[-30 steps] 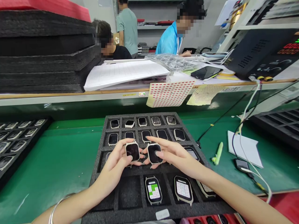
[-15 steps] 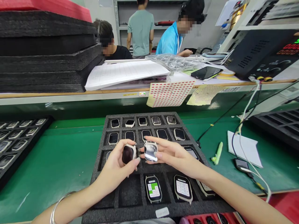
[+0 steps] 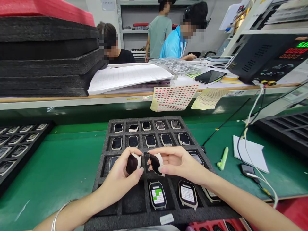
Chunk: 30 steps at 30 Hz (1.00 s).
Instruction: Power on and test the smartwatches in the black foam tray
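My left hand pinches a cream-cased smartwatch body with a dark screen, tilted toward the middle. My right hand grips a second watch body, also dark and tilted, facing the first. Both hover over the middle of a black foam tray with square pockets. The far rows hold several dark watch bodies. In the near row lie a watch with a green lit screen and one with a white lit screen.
A second foam tray of watches lies at the left on the green mat. A green pen, white paper and cables lie to the right. Stacked black foam, papers and a phone sit on the shelf behind. Three people work beyond it.
Both hands have lifted the two watches and turned them from face-up to tilted sideways, screens toward each other. The person standing at the back has moved right.
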Available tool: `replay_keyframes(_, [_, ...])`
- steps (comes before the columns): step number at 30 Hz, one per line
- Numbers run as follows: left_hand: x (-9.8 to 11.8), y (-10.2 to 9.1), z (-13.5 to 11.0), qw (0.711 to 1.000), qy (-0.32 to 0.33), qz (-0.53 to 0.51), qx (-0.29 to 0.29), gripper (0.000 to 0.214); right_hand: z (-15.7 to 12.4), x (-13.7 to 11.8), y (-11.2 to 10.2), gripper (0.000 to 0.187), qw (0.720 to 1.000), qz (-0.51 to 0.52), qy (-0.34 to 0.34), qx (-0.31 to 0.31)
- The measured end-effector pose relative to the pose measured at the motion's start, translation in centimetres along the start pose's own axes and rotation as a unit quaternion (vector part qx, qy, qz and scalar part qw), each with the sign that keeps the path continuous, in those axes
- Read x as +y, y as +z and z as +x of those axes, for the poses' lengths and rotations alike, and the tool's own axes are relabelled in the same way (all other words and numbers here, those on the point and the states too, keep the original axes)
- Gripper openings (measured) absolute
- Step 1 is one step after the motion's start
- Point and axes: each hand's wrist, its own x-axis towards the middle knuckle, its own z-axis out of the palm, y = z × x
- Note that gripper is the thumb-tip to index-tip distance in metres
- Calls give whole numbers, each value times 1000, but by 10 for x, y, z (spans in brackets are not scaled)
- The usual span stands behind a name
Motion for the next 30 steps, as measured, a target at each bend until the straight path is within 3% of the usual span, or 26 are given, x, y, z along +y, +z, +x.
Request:
replay_keyframes(15, [0,-1,-4,999,-22,24,-13,26,-1,1,1,39,1000,2,-3,-16])
replay_keyframes(30, [1,-3,-4,999,-14,30,11,26,-2,-1,0,37,999,-3,-28,-15])
